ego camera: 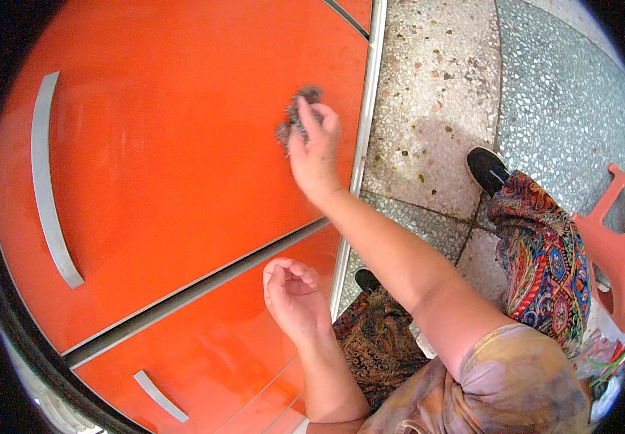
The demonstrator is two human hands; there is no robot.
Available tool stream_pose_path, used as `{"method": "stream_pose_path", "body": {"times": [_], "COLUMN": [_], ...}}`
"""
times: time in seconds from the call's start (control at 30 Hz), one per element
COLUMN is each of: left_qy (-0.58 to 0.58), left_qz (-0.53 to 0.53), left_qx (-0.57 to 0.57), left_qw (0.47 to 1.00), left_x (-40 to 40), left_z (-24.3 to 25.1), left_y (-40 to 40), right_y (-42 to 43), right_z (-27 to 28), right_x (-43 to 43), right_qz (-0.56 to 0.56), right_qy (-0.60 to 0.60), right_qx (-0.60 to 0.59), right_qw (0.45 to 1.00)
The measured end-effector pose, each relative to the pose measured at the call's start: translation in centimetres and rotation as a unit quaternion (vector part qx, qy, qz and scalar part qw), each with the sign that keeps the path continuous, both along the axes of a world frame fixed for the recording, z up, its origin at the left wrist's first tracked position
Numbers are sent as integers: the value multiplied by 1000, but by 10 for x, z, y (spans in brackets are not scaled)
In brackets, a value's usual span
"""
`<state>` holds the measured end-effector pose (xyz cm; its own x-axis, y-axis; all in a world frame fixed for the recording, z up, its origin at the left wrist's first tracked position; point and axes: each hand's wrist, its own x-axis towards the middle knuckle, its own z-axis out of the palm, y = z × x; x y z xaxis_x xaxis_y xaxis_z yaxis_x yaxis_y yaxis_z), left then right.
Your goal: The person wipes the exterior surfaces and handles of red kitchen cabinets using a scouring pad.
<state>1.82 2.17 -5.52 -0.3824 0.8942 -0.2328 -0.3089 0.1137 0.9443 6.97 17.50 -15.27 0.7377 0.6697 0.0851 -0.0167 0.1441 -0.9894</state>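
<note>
Pressed to a glossy orange cabinet door [182,163] is a dark, tangled scouring pad [294,116], which looks like steel wool and is blurred. My right hand [316,146] holds it near the door's right-hand edge, with the fingers over it. Below, my left hand [296,298] hovers in front of the lower orange panel [193,336], its palm turned up and its fingers loosely curled around nothing. A long curved silver handle [46,179] is on the large door, far to the left of both hands. The panel below bears a shorter silver handle [160,396].
A dark gap [198,293] separates the orange panels, and a pale metal edge strip [369,97] runs down their right side. Terrazzo floor tiles [437,103] lie beyond. A black shoe [487,169] rests there, near a salmon plastic stool [616,238]. Plastic bags [602,352] lie at the lower right.
</note>
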Motion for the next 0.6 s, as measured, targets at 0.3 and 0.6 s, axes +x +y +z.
{"method": "stream_pose_path", "body": {"times": [0.3,0.6], "left_qy": [29,15], "left_qz": [-2,-28], "left_qx": [-17,2], "left_qw": [999,999], "left_x": [13,4], "left_z": [0,-3], "left_y": [8,5], "right_y": [-13,-8], "right_z": [-73,36], "right_x": [-15,12], "right_qz": [84,35], "right_qy": [271,-42], "right_qx": [-200,133], "right_qw": [938,990]}}
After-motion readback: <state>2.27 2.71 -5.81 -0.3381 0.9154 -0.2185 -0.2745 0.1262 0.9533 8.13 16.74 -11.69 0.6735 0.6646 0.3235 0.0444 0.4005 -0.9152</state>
